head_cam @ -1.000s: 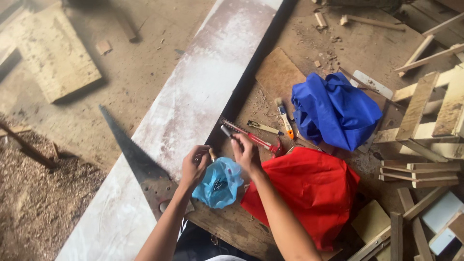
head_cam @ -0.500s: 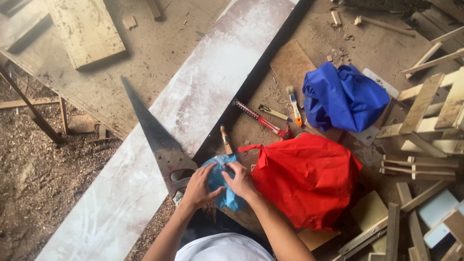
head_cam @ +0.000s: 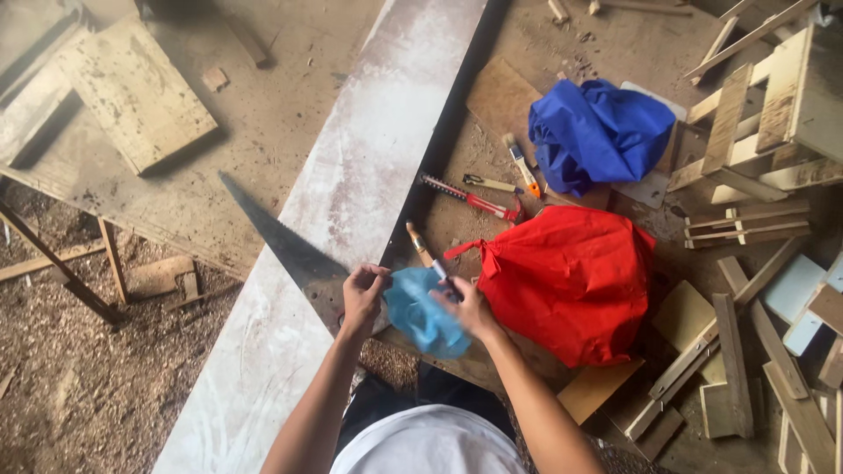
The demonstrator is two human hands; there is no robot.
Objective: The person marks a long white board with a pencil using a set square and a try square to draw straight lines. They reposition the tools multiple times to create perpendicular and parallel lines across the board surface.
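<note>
Both hands, left hand (head_cam: 363, 294) and right hand (head_cam: 465, 305), clench the blue plastic bag (head_cam: 424, 313); the adjacent handsaw (head_cam: 285, 250) teeth may snag it.

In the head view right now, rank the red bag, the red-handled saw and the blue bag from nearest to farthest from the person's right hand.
From the right hand:
1. Red bag, right beside the hand, on its right.
2. Red-handled saw, farther up the floor, above the hand.
3. Blue bag, farthest, up and to the right, beyond the red-handled saw.

Both hands (head_cam: 364, 297) on blue bag (head_cam: 424, 314)
</note>
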